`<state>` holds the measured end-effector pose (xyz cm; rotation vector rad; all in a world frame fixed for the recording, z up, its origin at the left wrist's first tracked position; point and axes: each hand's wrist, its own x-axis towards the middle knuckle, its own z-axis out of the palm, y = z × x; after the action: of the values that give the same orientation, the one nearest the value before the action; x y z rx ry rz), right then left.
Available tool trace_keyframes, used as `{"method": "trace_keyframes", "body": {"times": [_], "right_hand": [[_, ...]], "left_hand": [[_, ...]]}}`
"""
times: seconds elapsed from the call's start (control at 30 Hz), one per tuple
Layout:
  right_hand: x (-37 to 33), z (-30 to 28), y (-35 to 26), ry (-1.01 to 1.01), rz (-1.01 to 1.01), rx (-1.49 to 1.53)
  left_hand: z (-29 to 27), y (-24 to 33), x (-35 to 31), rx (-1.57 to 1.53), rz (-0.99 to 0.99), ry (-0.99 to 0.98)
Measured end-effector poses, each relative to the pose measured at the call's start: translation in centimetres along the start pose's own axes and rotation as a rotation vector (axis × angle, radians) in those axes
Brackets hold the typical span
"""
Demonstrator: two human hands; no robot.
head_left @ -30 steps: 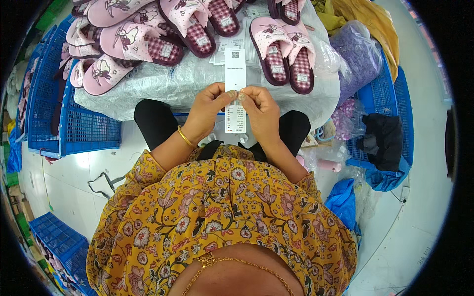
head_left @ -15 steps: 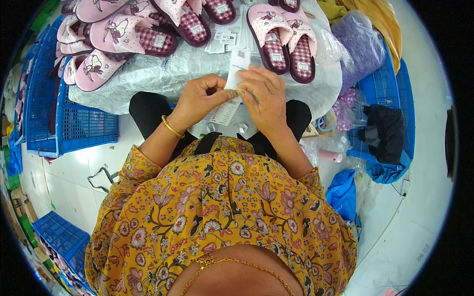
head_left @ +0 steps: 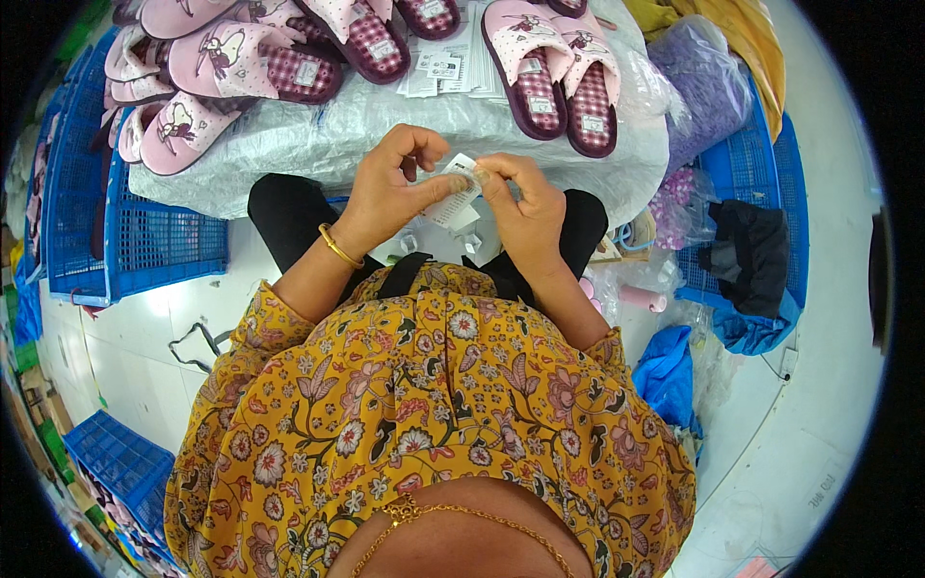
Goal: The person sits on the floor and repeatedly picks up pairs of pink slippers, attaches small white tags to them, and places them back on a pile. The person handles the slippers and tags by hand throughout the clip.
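My left hand [head_left: 393, 188] and my right hand [head_left: 522, 202] meet in front of me, both pinching a small white paper label strip [head_left: 455, 196] between thumbs and fingertips. A gold bangle [head_left: 337, 248] circles my left wrist. The hands hover just below the edge of a table covered in clear plastic sheet [head_left: 318, 144]. On that table lie several pink slippers with checked insoles, one pair [head_left: 559, 67] straight above my right hand, another slipper [head_left: 260, 67] to the upper left. A sheet of white labels [head_left: 448, 63] lies between them.
Blue plastic crates [head_left: 145, 241] stand at my left, another [head_left: 116, 462] at lower left, and a blue basket [head_left: 742, 193] holding dark cloth at right. Clear bags [head_left: 694, 87] of purple items and a blue bag [head_left: 670, 371] sit on the white floor at right.
The long label strip held upright between my hands has been drawn down and bunched short. Both hands moved closer to my lap and closer together.
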<state>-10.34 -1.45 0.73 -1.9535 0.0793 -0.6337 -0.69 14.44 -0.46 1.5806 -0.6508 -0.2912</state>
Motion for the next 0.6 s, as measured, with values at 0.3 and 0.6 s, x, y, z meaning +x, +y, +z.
{"method": "trace_keyframes", "body": {"times": [0.3,0.6], "right_hand": [[0.1,1.0,0.7,0.032,0.272,0.172],[0.5,0.7,2.6,0.015,0.320,0.281]], "left_hand": [[-0.4,-0.2,0.8,-0.236,-0.394,-0.201],[-0.6,-1.8,1.0,-0.407,-0.428,-0.153]]}}
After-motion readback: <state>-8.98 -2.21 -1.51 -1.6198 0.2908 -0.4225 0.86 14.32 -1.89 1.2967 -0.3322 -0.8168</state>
